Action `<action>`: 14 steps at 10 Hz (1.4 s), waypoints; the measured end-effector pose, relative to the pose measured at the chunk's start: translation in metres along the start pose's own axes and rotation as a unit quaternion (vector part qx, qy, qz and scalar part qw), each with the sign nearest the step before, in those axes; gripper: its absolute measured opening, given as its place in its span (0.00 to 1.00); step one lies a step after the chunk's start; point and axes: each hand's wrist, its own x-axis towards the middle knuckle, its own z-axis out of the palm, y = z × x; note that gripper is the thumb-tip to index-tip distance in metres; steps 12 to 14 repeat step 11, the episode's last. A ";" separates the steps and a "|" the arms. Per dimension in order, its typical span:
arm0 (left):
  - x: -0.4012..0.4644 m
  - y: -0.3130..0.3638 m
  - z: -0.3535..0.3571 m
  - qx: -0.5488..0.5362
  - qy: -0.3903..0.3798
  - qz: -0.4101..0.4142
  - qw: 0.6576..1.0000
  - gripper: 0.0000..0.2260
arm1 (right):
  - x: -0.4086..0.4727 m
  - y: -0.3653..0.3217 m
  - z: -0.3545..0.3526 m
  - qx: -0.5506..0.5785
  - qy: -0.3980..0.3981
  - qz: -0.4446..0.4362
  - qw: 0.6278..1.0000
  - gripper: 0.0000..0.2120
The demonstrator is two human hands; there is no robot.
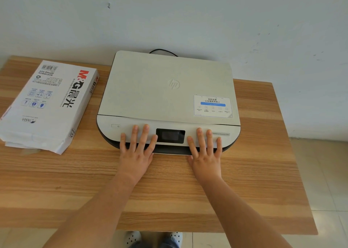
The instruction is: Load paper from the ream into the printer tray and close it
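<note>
**A:** Start close in. Your left hand (136,154) and right hand (205,156) are both spread flat, fingers straight, holding nothing — the fingertips rest on the front panel of the printer (167,97), one hand on each side of the small dark screen (170,135). Your thumbs hang down near the dark front lip.

**B:** And the tray?

**A:** You can see only a dark band under the panel with a pale strip (169,153) at its lower edge; whether that is the tray front I cannot tell. I'd judge it a light, stiff plastic drawer that slides rather than lifts, so hook your fingers under the middle of that lip and pull evenly or it may skew.

**B:** Room to pull?

**A:** Plenty — bare table (169,191) runs from the printer front to the near edge.

**B:** The paper?

**A:** The ream (50,104) lies flat to your left, just beside the printer, its near end torn open. Expect it heavy as a block, while loose sheets are floppy and slick. Pinch a thin stack at the open end and support it underneath.

**B:** Farther back?

**A:** The printer sits near the wall (169,21), a black cable (163,51) looping behind it, so don't push it backward.
</note>
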 end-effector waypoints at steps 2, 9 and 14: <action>0.000 0.001 0.000 0.000 0.005 -0.003 1.000 0.45 | 0.000 -0.002 -0.004 0.001 -0.023 0.009 1.000 0.43; -0.022 0.005 -0.093 -0.034 -0.112 -0.001 0.993 0.36 | -0.015 -0.006 -0.095 0.089 -0.185 0.012 0.979 0.48; -0.048 0.014 -0.114 -0.038 -0.089 -0.017 0.995 0.35 | -0.030 -0.013 -0.120 0.108 -0.183 0.003 0.977 0.48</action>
